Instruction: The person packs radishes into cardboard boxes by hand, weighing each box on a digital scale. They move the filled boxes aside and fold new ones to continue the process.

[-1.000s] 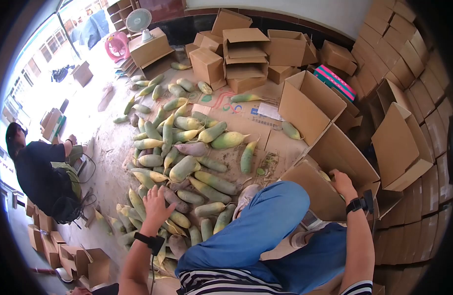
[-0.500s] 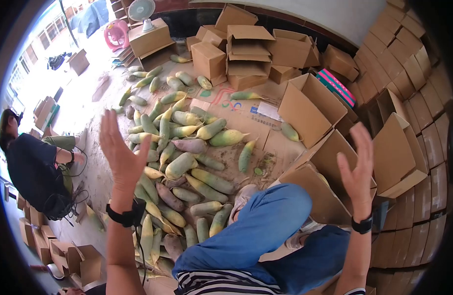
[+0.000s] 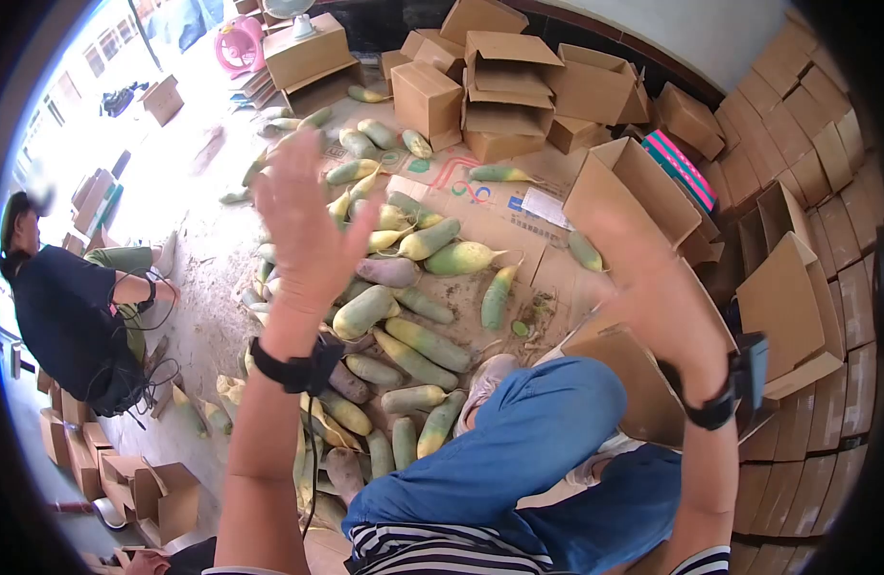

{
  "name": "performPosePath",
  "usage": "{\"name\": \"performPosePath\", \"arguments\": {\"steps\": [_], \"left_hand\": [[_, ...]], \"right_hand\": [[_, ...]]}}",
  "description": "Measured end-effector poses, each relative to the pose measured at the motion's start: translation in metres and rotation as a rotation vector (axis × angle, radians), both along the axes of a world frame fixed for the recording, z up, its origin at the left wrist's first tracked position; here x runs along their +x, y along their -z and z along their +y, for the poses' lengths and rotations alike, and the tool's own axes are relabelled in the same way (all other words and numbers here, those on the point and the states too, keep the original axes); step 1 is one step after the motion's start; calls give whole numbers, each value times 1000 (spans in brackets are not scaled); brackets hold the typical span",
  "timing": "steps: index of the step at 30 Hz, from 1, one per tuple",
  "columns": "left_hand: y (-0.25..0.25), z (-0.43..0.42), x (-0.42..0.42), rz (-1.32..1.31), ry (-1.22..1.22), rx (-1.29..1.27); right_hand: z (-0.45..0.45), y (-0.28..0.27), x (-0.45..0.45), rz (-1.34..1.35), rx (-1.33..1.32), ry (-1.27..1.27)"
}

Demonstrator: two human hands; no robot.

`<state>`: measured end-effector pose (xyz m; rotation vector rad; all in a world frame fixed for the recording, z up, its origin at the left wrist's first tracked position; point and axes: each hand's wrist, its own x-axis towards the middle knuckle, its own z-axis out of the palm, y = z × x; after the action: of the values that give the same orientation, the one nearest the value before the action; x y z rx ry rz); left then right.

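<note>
Hovering left hand (image 3: 313, 230): my fingers spread, empty, above radish pile (image 3: 367, 311).
Right hand (image 3: 648, 287): blurry, can't tell grip.
Carton (image 3: 643, 391) right of pile: sloppy swing might clip it.

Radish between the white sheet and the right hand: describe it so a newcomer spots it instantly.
Start at the open cartons right of the radish pile. Just left of them, near the white sheet, lies the green radish: the only one on the floor to that sheet's right.

Right fingers (image 3: 615, 233) now up from the open carton (image 3: 641, 383), left fingers (image 3: 293, 174) higher too
</note>
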<state>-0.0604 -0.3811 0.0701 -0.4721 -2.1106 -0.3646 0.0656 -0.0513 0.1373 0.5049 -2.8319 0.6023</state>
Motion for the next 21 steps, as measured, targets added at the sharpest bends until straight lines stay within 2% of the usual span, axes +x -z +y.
{"name": "performPosePath", "arguments": {"steps": [2, 3, 4, 5, 7, 8, 12, 13, 15, 16, 18, 20, 21], "left_hand": [[61, -9, 11, -931, -23, -266], [122, -27, 27, -930, -83, -699], [128, -31, 42, -1485, 15, -864], [168, -48, 68, -1436, 90, -859], [212, -65, 107, -1531, 138, -686], [233, -77, 125, -1469, 180, -677], [247, -85, 155, -1636, 91, -713], [249, -86, 157, -1682, 62, -646], [251, -92, 161, -1608, -27, -491], [256, -97, 162, -1608, -30, -490], [272, -119, 164, -1231, -173, -300], [268, -136, 157, -1022, -329, -255], [265, -149, 151, -1000, -407, -282]], "right_hand": [[3, 37, 21, -301, 302, -19], [0, 44, 32, -312, 301, -27], [-2, 48, 45, -329, 173, -28], [-4, 52, 56, -345, 45, -22], [-15, 55, 71, -293, 97, -86], [-21, 56, 76, -233, 154, -155], [-38, 65, 74, -156, 172, -133], [-39, 66, 72, -153, 165, -146], [-40, 66, 71, -146, 139, -124], [-40, 66, 70, -145, 138, -127], [-42, 66, 71, -142, 134, -101], [-43, 66, 71, -157, 136, -99], [-43, 65, 71, -167, 136, -95]]}}
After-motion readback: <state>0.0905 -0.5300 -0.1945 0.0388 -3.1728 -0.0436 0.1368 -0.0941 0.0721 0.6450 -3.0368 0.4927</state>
